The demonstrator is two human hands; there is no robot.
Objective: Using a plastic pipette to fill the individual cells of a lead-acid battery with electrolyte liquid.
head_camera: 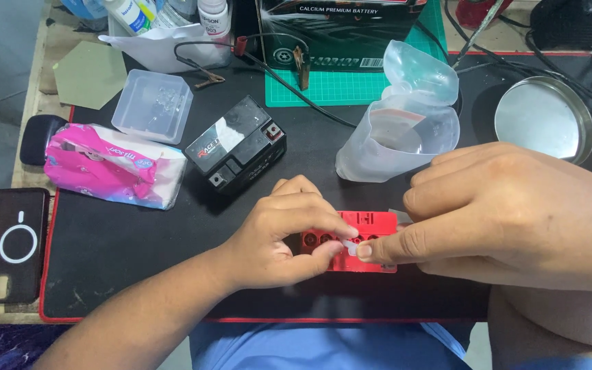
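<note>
Head view, looking down at a work desk. The left hand (279, 240) steadied a small red plastic block (354, 241) with a row of round holes on the black mat (138, 253), its fingers curled around the block's left end and its thumb pressed against the front edge. The right hand (508, 205) reached in from the right, thumb and forefinger pinched on a small white piece (351, 247) held at one of the holes near the middle of the row. Whether that piece was going in or coming out could not be told. The holes to its left showed dark and open; those to its right lay hidden beneath the fingers, so the share of work finished could not be judged.

The block lay near the front edge of the mat, directly before the person. Behind it stood a small black battery (236, 144), a cut clear plastic bottle (405, 120), a clear square tub (152, 104) and a pink tissue pack (111, 164). A round metal dish (544, 118) sat at the right, a green cutting mat (337, 85) and a dark battery box (337, 31) at the rear, with black cables (296, 92) running across. A phone (14, 243) rested at the left edge, off the mat.
</note>
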